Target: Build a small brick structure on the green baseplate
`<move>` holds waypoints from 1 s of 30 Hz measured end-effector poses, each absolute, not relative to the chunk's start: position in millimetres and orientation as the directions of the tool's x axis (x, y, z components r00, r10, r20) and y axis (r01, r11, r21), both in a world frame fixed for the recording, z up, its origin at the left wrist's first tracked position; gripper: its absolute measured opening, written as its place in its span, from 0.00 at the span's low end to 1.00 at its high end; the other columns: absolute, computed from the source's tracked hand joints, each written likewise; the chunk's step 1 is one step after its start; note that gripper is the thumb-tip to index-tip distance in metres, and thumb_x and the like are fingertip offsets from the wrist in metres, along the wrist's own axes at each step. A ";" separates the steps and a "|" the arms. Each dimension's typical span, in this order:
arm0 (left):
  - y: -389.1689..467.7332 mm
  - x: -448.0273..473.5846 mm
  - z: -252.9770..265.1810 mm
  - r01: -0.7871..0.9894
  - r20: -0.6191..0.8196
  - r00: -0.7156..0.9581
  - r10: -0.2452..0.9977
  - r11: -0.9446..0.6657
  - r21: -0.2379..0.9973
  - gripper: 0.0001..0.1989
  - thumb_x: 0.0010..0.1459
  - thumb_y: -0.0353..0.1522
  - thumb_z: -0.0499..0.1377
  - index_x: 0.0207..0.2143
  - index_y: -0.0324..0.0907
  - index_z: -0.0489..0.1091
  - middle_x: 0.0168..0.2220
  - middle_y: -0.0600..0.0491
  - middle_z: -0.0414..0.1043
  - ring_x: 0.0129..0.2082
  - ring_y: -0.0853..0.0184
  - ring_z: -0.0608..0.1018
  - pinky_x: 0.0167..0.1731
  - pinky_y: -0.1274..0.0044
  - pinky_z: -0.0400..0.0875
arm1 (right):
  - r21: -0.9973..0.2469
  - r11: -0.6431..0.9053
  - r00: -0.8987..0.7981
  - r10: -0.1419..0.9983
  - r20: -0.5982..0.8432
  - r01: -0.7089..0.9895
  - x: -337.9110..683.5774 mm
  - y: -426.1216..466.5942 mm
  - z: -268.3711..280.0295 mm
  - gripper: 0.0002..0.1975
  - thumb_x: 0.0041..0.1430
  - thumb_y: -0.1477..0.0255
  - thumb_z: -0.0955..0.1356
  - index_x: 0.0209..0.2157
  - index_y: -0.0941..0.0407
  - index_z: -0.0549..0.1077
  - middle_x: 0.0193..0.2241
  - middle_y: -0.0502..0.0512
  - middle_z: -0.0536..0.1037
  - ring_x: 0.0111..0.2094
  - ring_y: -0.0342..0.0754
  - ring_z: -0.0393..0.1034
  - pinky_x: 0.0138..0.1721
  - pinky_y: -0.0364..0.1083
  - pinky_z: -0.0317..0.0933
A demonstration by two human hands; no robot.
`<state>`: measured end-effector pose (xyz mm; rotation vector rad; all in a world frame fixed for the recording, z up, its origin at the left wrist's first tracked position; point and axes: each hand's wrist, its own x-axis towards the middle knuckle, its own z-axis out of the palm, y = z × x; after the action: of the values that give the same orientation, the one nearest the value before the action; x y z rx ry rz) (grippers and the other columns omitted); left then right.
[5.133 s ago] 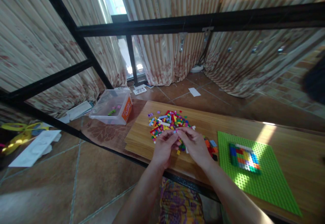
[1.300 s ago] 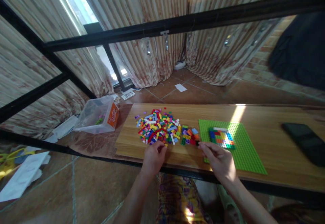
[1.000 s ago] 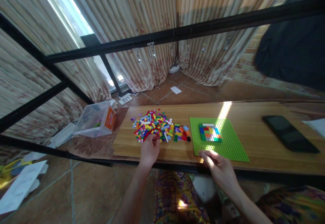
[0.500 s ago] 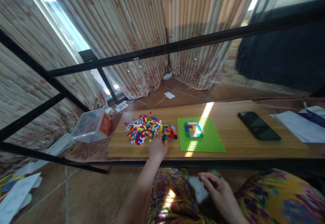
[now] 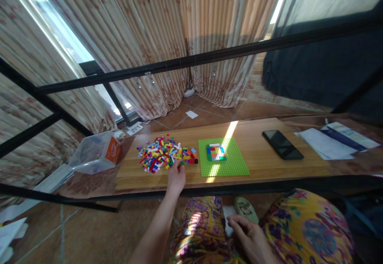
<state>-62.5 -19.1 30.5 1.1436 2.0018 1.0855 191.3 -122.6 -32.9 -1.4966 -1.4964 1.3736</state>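
Note:
My left hand (image 5: 176, 175) is closed in a pinch on a small green brick (image 5: 182, 163), at the near right side of a heap of loose toy bricks (image 5: 158, 154). Beside it lies a smaller group of bricks (image 5: 189, 155), with a black one at its right end. To the right, a low square build of mixed-colour bricks (image 5: 216, 152) sits on a green baseplate (image 5: 236, 164). My right hand (image 5: 249, 234) rests low over my lap, away from the bricks, its fingers loosely bent and apart with nothing visible in them.
Right of the baseplate, a black phone (image 5: 283, 144) lies on the wooden board (image 5: 254, 136), with papers (image 5: 326, 142) farther right. At the left stands a clear plastic box (image 5: 92, 152) with an orange label. A black metal bar (image 5: 167, 65) crosses beyond the board.
My left hand has lifted slightly off the bricks, and a green brick now shows in its fingertips. The whole view has shifted, so things appear farther left. My right hand stays low.

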 end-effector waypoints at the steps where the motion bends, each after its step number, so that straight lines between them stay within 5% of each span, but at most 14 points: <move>1: -26.1 -57.4 29.1 0.252 -0.158 -0.437 0.886 0.289 0.924 0.15 0.59 0.30 0.51 0.48 0.40 0.68 0.35 0.51 0.72 0.29 0.69 0.76 0.32 0.77 0.71 | -0.932 -0.167 -0.187 0.954 -0.236 0.322 189.9 -121.7 -31.5 0.21 0.56 0.53 0.65 0.34 0.55 0.80 0.32 0.55 0.81 0.35 0.52 0.74 0.35 0.43 0.67; 4: -49.4 -37.2 27.2 -0.126 -0.291 -0.294 0.910 0.265 0.956 0.16 0.56 0.35 0.55 0.46 0.38 0.68 0.30 0.52 0.70 0.24 0.73 0.73 0.25 0.80 0.69 | -0.933 -0.134 -0.220 0.951 -0.216 0.335 187.0 -120.4 -28.1 0.22 0.56 0.53 0.64 0.35 0.54 0.80 0.31 0.55 0.81 0.34 0.52 0.74 0.36 0.44 0.67; 8: -70.0 -14.9 35.2 -0.293 -0.351 -0.200 0.915 0.286 0.912 0.15 0.52 0.37 0.59 0.40 0.37 0.69 0.28 0.53 0.70 0.22 0.75 0.71 0.23 0.82 0.67 | -0.943 -0.102 -0.232 0.956 -0.181 0.317 186.6 -120.8 -19.2 0.23 0.57 0.52 0.63 0.34 0.55 0.79 0.30 0.56 0.80 0.33 0.52 0.73 0.35 0.45 0.67; 18: -78.5 2.3 58.5 -0.239 -0.392 -0.085 0.916 0.364 0.900 0.22 0.46 0.40 0.64 0.41 0.36 0.69 0.31 0.49 0.75 0.22 0.73 0.74 0.22 0.83 0.65 | -0.945 0.106 -0.105 0.991 0.077 0.309 167.5 -96.6 34.8 0.22 0.54 0.60 0.68 0.48 0.56 0.74 0.36 0.58 0.79 0.35 0.50 0.74 0.38 0.47 0.69; 23: -84.8 11.3 66.7 -0.221 -0.330 -0.003 0.944 0.321 0.921 0.21 0.47 0.38 0.63 0.43 0.37 0.71 0.31 0.51 0.74 0.23 0.74 0.73 0.23 0.83 0.65 | -0.857 0.330 -0.271 0.934 0.234 0.397 166.1 -76.6 51.1 0.19 0.55 0.67 0.67 0.49 0.51 0.73 0.42 0.57 0.77 0.41 0.50 0.72 0.43 0.50 0.67; 30: -55.0 25.0 63.7 -0.141 -0.355 0.016 0.935 0.354 0.925 0.14 0.51 0.33 0.59 0.41 0.39 0.72 0.29 0.52 0.75 0.23 0.73 0.73 0.23 0.83 0.65 | -0.842 0.384 -0.449 0.872 0.195 0.379 183.1 -35.6 55.0 0.18 0.57 0.66 0.68 0.50 0.47 0.72 0.43 0.55 0.76 0.45 0.50 0.71 0.47 0.50 0.66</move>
<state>25.0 -55.0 63.7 0.8351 1.2629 1.0098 183.1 -35.6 55.0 -1.0706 -1.9999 0.9817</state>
